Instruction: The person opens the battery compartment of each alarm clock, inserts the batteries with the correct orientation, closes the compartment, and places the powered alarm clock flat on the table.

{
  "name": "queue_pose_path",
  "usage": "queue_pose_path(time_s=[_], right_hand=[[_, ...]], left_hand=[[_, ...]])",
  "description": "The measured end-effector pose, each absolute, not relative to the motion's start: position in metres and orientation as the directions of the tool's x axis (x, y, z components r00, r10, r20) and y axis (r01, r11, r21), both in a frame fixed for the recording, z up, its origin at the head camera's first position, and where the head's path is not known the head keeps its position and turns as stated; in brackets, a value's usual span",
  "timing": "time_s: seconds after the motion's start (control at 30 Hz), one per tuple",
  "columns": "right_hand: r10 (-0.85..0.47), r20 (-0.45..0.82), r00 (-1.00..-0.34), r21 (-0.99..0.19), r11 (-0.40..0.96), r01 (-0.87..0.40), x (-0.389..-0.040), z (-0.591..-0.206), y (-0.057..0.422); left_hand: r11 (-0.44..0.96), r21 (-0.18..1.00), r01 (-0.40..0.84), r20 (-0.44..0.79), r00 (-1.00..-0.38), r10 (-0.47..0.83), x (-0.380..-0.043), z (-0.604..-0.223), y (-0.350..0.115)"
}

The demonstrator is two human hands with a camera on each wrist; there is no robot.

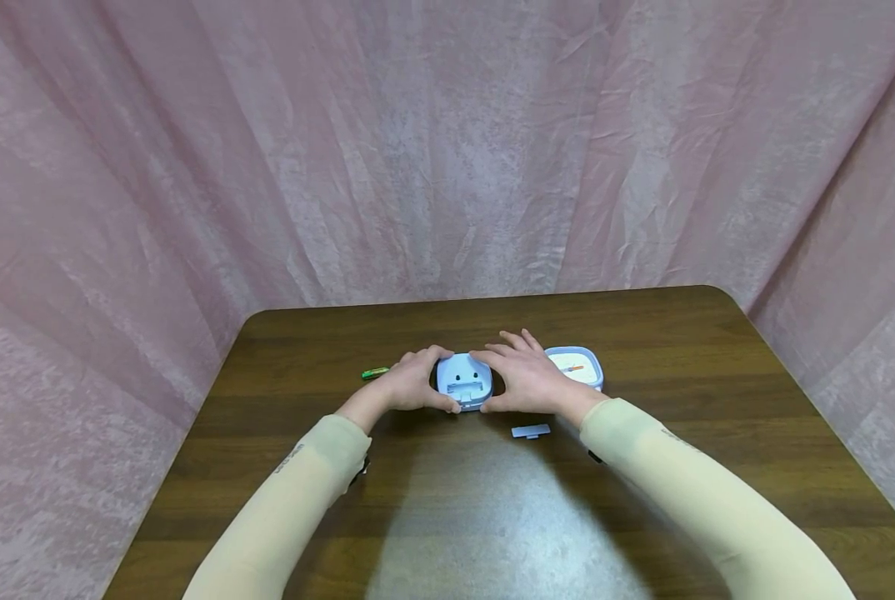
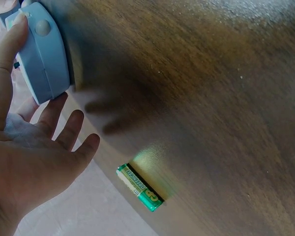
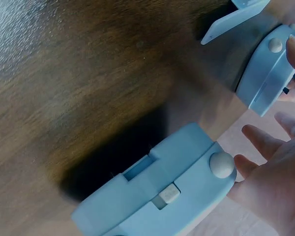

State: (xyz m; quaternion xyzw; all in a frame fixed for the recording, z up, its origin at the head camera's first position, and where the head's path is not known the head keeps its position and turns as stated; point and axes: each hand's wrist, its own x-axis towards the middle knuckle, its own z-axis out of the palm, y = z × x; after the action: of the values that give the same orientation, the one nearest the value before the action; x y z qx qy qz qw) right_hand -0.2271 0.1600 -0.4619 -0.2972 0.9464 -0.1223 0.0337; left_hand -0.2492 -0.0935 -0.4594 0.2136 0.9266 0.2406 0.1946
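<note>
Head view: left hand (image 1: 416, 383) and right hand (image 1: 528, 383) pinch a light-blue clock (image 1: 464, 367) between them, battery bay (image 1: 465, 389) uncovered; judged step: positioning for battery fitting. Left-wrist view: GP battery (image 2: 140, 187) lies near left hand; next move likely calls for its pickup. Right-wrist view: second clock (image 3: 150, 186) beside right hand.

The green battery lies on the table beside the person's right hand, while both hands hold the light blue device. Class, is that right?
Not quite: the green battery lies on the table beside the person's left hand, not the right hand, as the head view shows. Both hands do hold the light blue device.
</note>
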Motion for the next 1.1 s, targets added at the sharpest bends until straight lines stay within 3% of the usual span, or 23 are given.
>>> queue_pose_path(time_s=[1.1], right_hand=[[-0.577,-0.034,-0.816,-0.272,0.791,-0.548,-0.2318,-0.4694,0.1558]], left_hand=[[0.797,0.534,0.283,-0.274,-0.834,0.479,-0.2479,-0.4579,-0.0924]])
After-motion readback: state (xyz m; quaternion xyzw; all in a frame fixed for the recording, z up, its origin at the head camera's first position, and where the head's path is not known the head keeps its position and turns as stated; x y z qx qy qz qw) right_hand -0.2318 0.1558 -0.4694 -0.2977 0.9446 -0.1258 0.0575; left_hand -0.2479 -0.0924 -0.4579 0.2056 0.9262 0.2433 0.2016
